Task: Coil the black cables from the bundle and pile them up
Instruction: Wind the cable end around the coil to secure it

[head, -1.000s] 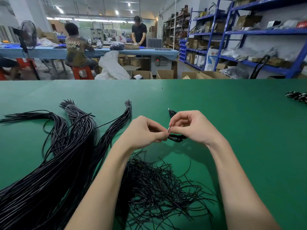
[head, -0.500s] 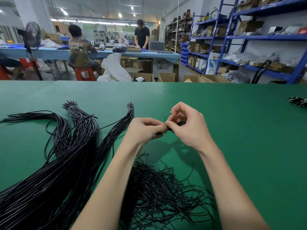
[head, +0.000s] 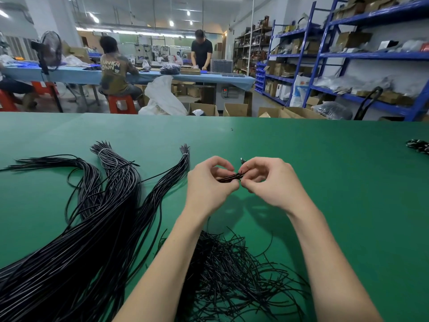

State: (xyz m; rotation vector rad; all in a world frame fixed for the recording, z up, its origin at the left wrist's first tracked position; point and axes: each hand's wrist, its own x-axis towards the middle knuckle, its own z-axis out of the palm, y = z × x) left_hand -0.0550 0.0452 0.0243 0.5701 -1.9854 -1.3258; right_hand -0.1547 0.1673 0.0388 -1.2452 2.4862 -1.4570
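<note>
Mid-step: tying off a coil. Left hand (head: 209,187) pinches the small coiled cable (head: 229,178) above the desk (head: 325,173); right hand (head: 267,182) fingers curl around its tie end, so both grips are closed on it. Likely next: finish the twist, then drop it on the pile (head: 417,146) far right, near the desk edge. That's a long reach, but the green between looks open. Uncoiled bundle (head: 92,217) sprawls left, loose thin ties (head: 232,275) lie between the forearms; snag risk if the wrists drop.
</note>
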